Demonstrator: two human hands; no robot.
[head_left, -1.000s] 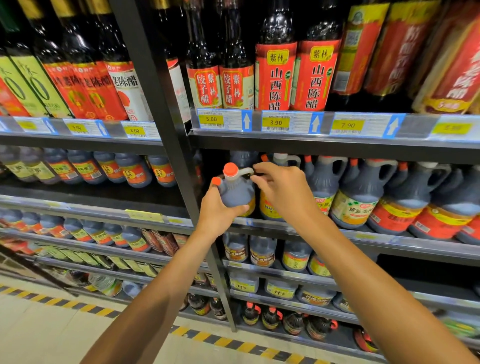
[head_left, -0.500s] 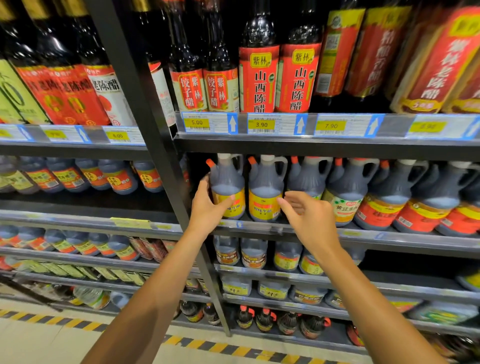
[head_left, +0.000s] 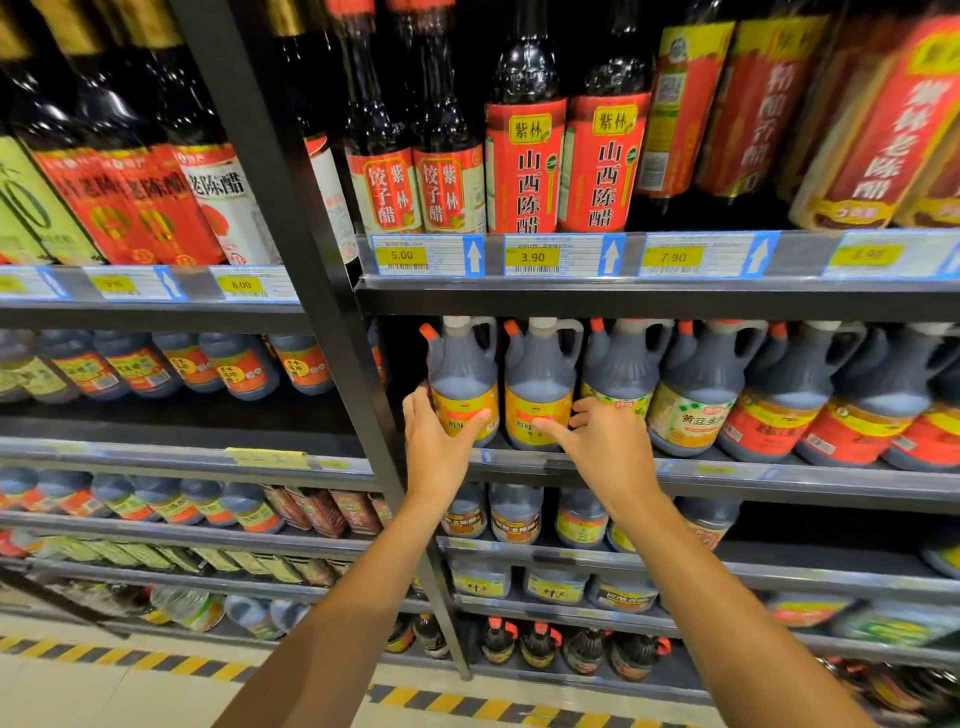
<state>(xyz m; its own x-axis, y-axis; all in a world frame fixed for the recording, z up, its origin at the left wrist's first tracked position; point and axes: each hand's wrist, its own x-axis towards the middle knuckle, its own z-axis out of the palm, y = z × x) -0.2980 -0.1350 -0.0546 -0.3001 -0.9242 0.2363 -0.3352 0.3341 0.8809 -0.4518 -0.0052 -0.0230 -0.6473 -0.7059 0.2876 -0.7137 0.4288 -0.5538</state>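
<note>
The jug (head_left: 462, 371) of dark sauce with a yellow label is standing upright at the left end of the middle shelf (head_left: 779, 475), just beside the black post (head_left: 332, 312). The left hand (head_left: 436, 449) is reaching up from below and wrapping around its lower body, fingers on the post side and thumb lying across the label. The right hand (head_left: 608, 452) is hovering before the second jug (head_left: 540, 369), thumb tip touching its label, fingers loosely curled and holding nothing. The jugs are standing touching side by side near the shelf's front edge. Their caps are sitting close under the upper shelf (head_left: 623, 299), leaving little room above.
</note>
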